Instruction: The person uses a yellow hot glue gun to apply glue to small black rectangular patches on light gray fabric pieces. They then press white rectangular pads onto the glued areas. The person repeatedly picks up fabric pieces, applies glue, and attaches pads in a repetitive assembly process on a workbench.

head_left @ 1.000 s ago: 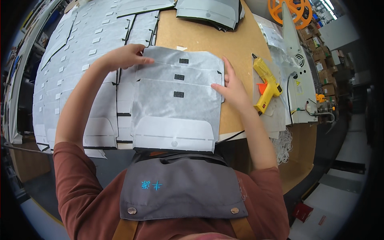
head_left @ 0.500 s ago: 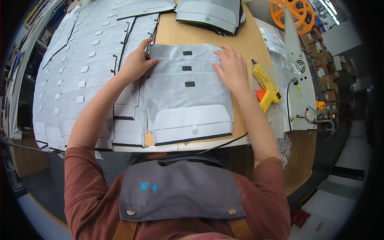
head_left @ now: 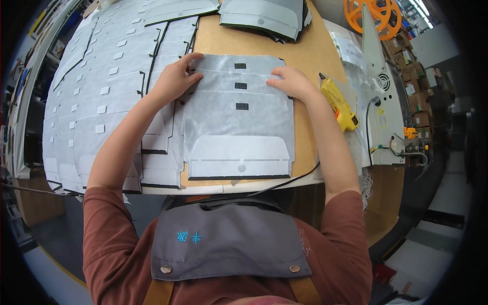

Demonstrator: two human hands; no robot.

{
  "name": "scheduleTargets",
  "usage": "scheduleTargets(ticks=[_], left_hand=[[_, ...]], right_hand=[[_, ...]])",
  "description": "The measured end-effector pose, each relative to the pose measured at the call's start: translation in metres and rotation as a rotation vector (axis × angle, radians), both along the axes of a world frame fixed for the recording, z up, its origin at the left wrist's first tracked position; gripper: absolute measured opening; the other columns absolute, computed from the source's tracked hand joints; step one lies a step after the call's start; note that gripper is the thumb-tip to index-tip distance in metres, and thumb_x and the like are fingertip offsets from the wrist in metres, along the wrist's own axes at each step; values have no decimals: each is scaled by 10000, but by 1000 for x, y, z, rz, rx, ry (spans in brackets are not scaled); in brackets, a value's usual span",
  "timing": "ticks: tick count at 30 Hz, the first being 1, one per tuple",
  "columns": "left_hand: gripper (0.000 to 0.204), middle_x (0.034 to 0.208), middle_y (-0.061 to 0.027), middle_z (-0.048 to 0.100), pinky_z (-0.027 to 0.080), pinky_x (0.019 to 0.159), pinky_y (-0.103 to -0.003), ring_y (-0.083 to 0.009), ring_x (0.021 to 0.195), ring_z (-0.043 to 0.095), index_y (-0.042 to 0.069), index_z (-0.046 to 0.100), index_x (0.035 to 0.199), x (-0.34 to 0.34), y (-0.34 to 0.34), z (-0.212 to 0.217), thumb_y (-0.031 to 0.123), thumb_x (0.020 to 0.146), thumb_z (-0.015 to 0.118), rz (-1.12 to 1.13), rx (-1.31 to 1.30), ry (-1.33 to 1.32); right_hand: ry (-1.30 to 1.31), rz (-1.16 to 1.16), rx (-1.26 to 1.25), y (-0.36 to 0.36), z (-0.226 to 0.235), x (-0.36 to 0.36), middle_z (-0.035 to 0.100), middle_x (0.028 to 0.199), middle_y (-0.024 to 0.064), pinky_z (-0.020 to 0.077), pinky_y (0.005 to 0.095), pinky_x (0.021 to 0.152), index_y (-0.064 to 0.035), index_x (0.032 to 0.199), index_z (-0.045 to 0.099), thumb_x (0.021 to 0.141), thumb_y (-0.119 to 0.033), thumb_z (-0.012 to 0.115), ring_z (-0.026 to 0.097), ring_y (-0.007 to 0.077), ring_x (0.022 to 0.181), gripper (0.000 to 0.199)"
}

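Observation:
A grey fabric panel (head_left: 213, 119) lies flat in front of me. Down its upper middle run three small black patches (head_left: 241, 86); a pale flap shape with a dark lower edge spans its bottom. My left hand (head_left: 178, 77) is at the panel's upper left edge, thumb on top and index finger curled at the border, closed on it. Across from it, my right hand (head_left: 294, 83) has thumb and index finger over the upper right part, closed on that side; its other fingers are hidden.
Many overlapping grey panels with small white patches (head_left: 104, 90) cover the table's left. A stack of panels (head_left: 262, 18) lies at the far edge. On the right are a yellow glue gun (head_left: 338, 104), a pale machine (head_left: 385, 122) and an orange reel (head_left: 373, 15). A black cable (head_left: 290, 182) crosses the front edge.
The panel has turned slightly, so its lower dark edge now lies level. My right hand has shifted a little left and its fingers have drawn closer together. The left hand stays at its edge.

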State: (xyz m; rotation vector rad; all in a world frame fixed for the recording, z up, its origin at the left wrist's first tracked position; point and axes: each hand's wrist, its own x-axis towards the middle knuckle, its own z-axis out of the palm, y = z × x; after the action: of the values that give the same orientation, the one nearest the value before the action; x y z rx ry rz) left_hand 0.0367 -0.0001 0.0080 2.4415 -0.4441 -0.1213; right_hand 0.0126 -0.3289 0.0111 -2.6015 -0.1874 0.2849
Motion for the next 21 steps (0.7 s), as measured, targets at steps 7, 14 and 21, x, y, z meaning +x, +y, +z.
scheduleTargets(ticks=[7,14,21], left_hand=[[546,1174,-156,621,522,854,-402,-307,972,648,188,504,1372,-11,1,1,206,866,710,-8,98,-145],[458,1389,-41,535,564,613,-368,-246,716,690,216,532,1354,-105,-13,8,193,914,657,-219,258,-381],[334,1301,-46,635,569,584,-333,-234,730,701,113,623,1220,-130,-16,13,138,892,679,-263,150,-512]], right_hand=[[78,23,-88,9,12,5,693,1029,190,506,389,835,4,1067,669,847,-325,685,653,334,949,396],[-143,26,-34,3,-5,-5,687,964,167,497,441,811,-30,974,653,838,-359,691,648,344,925,358],[-565,-229,-234,-13,23,-64,677,1019,112,490,451,848,-92,1053,631,840,-445,704,647,309,974,419]])
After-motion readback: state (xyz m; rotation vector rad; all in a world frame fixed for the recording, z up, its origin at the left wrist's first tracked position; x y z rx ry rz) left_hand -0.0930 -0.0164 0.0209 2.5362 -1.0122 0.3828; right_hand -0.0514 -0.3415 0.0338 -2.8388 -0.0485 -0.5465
